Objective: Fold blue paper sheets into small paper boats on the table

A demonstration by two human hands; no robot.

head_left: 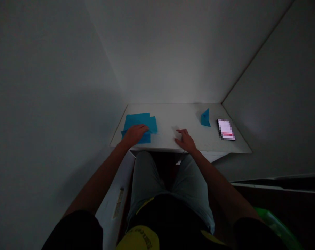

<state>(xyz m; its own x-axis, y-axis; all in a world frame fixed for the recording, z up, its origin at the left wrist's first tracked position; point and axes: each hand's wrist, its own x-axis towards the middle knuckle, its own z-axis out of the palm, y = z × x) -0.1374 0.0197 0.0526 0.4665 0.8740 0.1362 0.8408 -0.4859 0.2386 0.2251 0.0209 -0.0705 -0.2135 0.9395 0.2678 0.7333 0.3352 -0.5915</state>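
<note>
Several sheets of blue paper (137, 119) lie overlapping at the left of the white tabletop. My left hand (135, 134) is over them, its fingers closed together at the edge of a sheet near the right side of the pile. The hand covers part of the paper beneath it. Close to the table's front edge, my right hand (186, 140) rests with thumb and fingers apart, holding nothing. A folded blue paper piece (205, 118) stands farther back on the right, apart from both hands.
A phone with a lit, pixelated screen (226, 129) lies at the table's right end. Walls enclose the white table (170, 111) at the back and both sides. My knees are under its front edge. A green plastic object (274, 224) shows at lower right.
</note>
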